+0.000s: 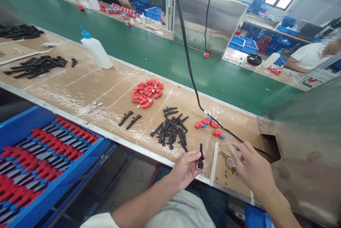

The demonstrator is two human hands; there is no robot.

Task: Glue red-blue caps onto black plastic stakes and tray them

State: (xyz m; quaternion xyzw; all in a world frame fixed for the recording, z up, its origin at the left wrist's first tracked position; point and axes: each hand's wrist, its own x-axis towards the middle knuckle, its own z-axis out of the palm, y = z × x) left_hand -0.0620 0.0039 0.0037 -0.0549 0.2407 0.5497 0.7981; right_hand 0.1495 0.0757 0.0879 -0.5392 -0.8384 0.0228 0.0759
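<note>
My left hand (pixel 186 167) pinches a small black plastic stick part (pixel 201 156) upright near the bench's front edge. My right hand (pixel 249 166) is curled around a small clear cup-like piece (pixel 230 163) beside a brown stain. A pile of the same black parts (pixel 172 130) lies just beyond my left hand, with two more (pixel 129 119) off to the left. Red clips sit in a heap (pixel 147 93), and a few red-and-blue assembled pieces (pixel 210 126) lie by a black cable (pixel 191 79). A white strip (pixel 214 163) lies between my hands.
A blue tray (pixel 66 182) at lower left holds rows of finished red, black and blue parts. A white glue bottle (pixel 96 49) stands on the bench. Behind it runs a green conveyor belt (pixel 149 48). Other people sit across it. A metal housing (pixel 306 150) stands on the right.
</note>
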